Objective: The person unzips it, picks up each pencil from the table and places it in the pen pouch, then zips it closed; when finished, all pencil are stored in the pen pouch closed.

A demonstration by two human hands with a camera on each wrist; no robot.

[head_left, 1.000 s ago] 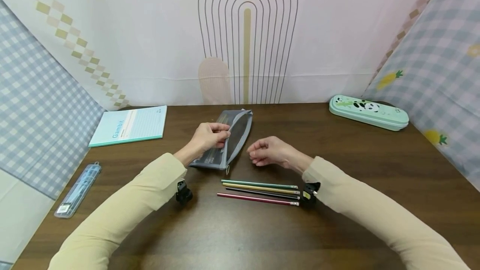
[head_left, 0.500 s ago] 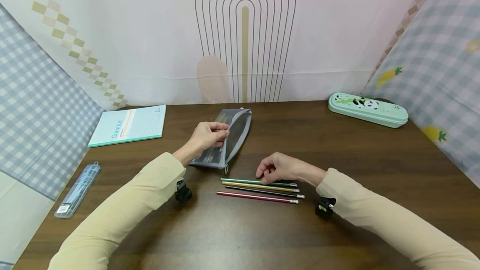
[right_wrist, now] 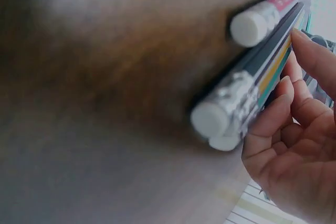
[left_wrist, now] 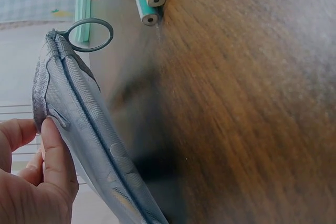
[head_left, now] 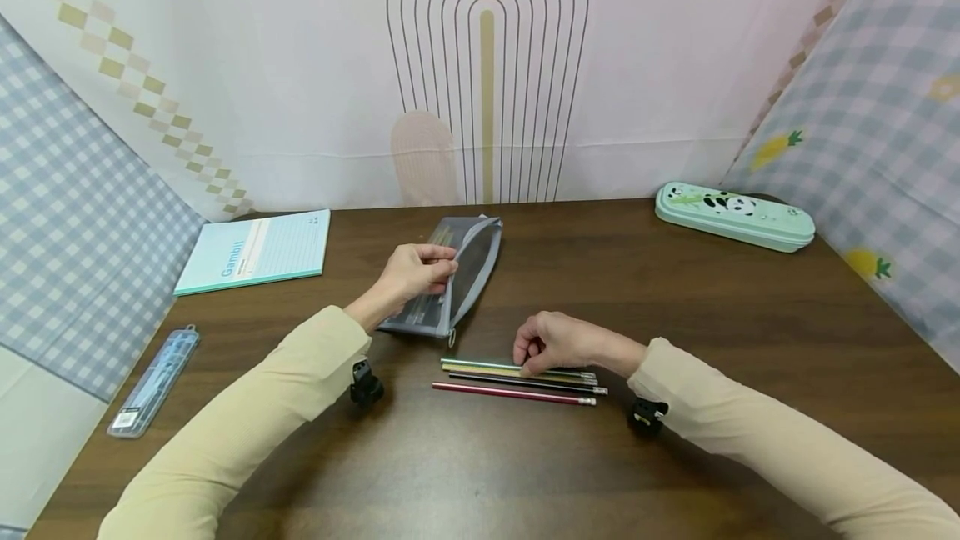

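Observation:
My left hand (head_left: 412,272) pinches the rim of a grey mesh zip pouch (head_left: 471,273) between thumb and fingers. The pouch mouth gapes toward the right, its ring zipper pull (left_wrist: 90,35) at the near end. Pencil-like shapes show faintly through the mesh. On the table nearer the body lie a green pencil (head_left: 471,362), a yellow pencil (head_left: 467,370), a black pencil (head_left: 480,377) and, a little apart, a red pencil (head_left: 495,391). My right hand (head_left: 564,340) pinches the green and yellow pencils around mid-length, thumb on the yellow side and fingers past the green one.
A notebook (head_left: 255,252) lies at the back left, and a slim clear-blue case (head_left: 156,382) near the left edge. At the back right is a mint panda pencil case (head_left: 735,217). Cloth walls enclose the wooden table (head_left: 480,465) on the back and sides.
My right hand has come down from beside the pouch mouth to the pencils, and its thumb and fingers have closed on two of them. The left hand keeps its grip on the pouch.

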